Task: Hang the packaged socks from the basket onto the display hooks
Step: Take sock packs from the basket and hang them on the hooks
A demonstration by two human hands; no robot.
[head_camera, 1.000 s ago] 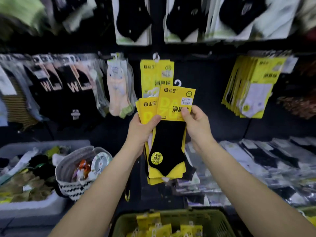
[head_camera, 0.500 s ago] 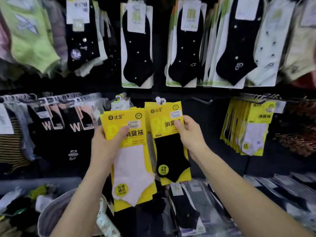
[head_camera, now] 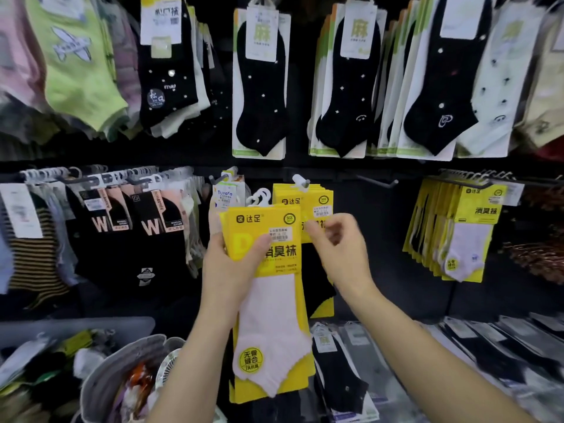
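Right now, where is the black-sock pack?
Head view, centre: the black-sock pack hangs on the middle hook, behind the right hand, right of the white-sock pack in the left hand.

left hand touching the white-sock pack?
Touching. The head view shows the left hand gripping the white-sock pack, with the thumb lying across the yellow card front and the fingers behind its left edge.

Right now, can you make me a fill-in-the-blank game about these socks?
The left hand holds a sock pack with a ____ card. The hung pack by the right hand holds a ____ sock. The dark socks at left show a big letter ____. The green sock up top shows an ____.
Missing words: yellow, black, W, airplane.
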